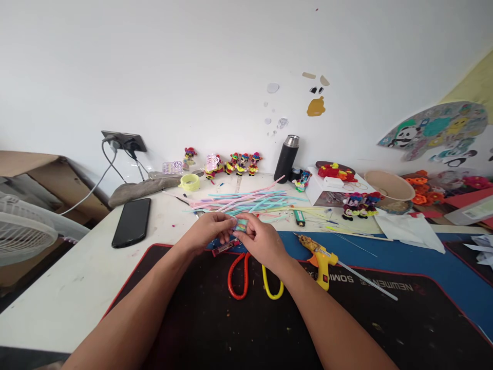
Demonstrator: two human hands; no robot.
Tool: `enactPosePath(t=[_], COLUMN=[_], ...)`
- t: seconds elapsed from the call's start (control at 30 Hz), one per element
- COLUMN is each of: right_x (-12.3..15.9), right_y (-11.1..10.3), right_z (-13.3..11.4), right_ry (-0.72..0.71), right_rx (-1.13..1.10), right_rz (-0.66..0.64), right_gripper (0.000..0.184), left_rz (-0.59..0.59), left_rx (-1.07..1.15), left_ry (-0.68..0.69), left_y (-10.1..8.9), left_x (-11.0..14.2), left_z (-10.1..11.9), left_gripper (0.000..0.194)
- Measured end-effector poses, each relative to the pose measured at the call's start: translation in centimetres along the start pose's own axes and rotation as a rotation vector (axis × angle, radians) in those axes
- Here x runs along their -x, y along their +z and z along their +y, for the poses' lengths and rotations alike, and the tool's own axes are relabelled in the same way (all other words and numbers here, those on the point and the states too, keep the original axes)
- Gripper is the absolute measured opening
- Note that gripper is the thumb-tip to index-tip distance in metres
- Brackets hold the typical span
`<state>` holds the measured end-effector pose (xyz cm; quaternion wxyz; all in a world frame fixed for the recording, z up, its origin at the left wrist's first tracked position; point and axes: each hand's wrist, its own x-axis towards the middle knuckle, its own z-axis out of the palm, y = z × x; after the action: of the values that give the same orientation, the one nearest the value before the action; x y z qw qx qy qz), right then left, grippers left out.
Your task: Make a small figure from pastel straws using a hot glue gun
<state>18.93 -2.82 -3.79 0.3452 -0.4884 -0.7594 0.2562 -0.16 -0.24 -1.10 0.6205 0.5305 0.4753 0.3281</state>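
Observation:
My left hand and my right hand meet above the far edge of the black desk mat. Both pinch a small pastel piece, pink and light blue, between their fingertips. Just beyond the hands lies a loose heap of pastel pipe cleaners in pink, blue and green. Under my right hand lie scissors with one red and one yellow handle. A small red tool lies below my left hand.
A yellow glue gun with a glue stick lies to the right. A black phone lies at left, a black flask and small colourful figures along the wall. A paper bowl, a lighter and a fan are also near.

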Motion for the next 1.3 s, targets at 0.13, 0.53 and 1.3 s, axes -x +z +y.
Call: enactPosePath(t=[0.13,0.53,1.3], right_x=[0.1,0.0,-0.1], right_y=[0.0,0.3,0.0], right_z=[0.0,0.3,0.2], right_ry=[-0.004,0.012,0.021], right_rx=[0.016,0.014,0.039], right_rz=[0.005,0.043,0.116], right_gripper=[0.034,0.034,0.024], left_rz=[-0.004,-0.026,-0.047], left_rx=[0.02,0.122,0.262], left_ry=[-0.003,-0.022,-0.127], left_y=[-0.1,-0.1,0.3], left_x=[-0.1,-0.2,-0.4], left_z=[-0.2,-0.5,-1.4], left_gripper=[0.037,0.042,0.036])
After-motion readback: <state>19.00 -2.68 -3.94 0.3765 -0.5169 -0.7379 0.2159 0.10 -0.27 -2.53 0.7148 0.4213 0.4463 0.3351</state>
